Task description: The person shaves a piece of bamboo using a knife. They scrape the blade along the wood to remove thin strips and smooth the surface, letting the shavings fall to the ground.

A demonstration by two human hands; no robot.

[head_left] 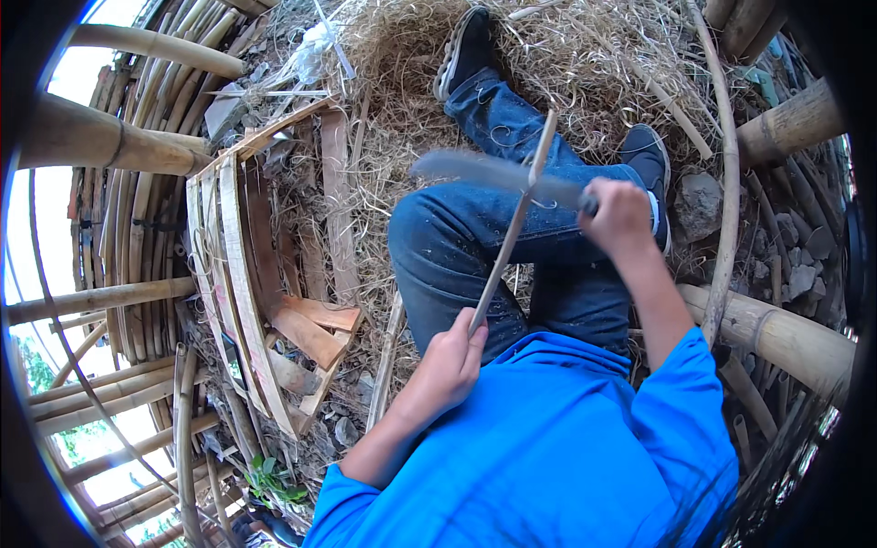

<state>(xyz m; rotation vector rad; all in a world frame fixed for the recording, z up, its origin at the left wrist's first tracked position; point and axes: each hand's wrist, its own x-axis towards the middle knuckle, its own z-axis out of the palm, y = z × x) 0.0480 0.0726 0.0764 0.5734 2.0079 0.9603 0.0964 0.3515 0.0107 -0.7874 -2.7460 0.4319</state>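
My left hand (449, 361) is closed round the lower end of a thin bamboo strip (508, 239), which slants up and away over my thighs. In my right hand (620, 217) is the dark handle of a machete (475, 171), fingers wrapped about it. The wide grey blade points left and crosses the strip near its upper part; it looks a little blurred. From this view I cannot tell whether the edge bites into the strip or only lies against it. Beneath both are my legs in blue jeans (438, 242), one bent across the other.
Pale shavings (393, 137) cover the ground around my feet. A broken wooden crate (239, 274) stands at my left. Thick bamboo poles (795, 347) lie close on my right, with a long thin pole (728, 183) and stones (702, 203). Stacked bamboo (151, 210) lines the far left.
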